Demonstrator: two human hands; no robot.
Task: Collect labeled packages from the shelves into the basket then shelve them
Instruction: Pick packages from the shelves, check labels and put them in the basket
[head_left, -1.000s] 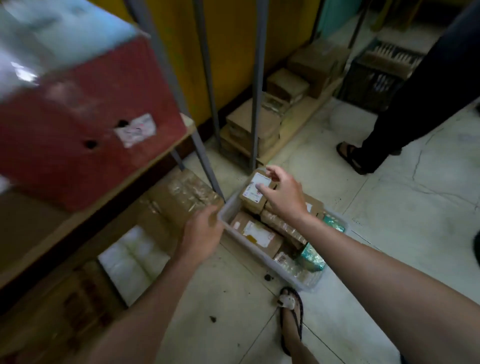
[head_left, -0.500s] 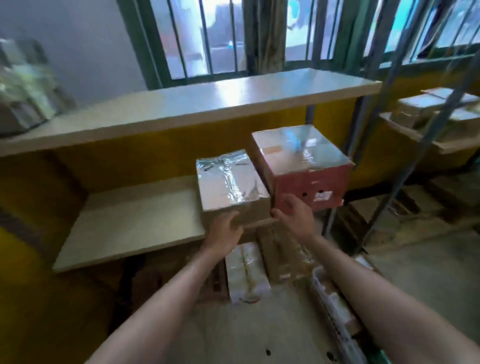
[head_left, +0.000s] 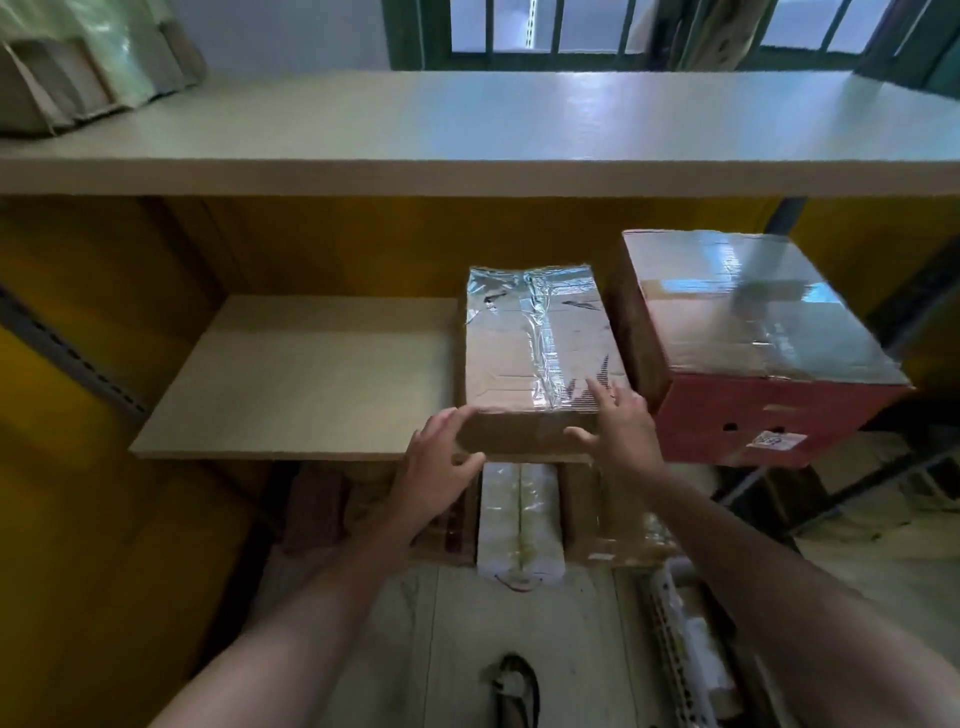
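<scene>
Since a second ago we have left the basket (head_left: 661, 608) on the floor and raised both hands to the shelf (head_left: 291, 379). Half a second ago our right hand (head_left: 621, 421) was at the red box's (head_left: 753, 332) lower corner; now it lies on the box (head_left: 530, 338) beside it.

Neither hand has closed. The right hand's fingers lie straight on the box's taped top at the front right corner, with the thumb reaching toward the front face. Our left hand (head_left: 441, 462) is spread at the front left corner, fingers at the top edge and thumb low; we cannot tell how firmly it touches. Nothing is held yet.

The box sits at the shelf's front edge, right of the middle, just beside the red box, which overhangs the right end. To its left the shelf is bare board. The basket stands low on our right with packages inside.

We judge this as either taking the box down or shifting it to make room for shelving. We can see no label on it, though the red box carries one on its front.
</scene>
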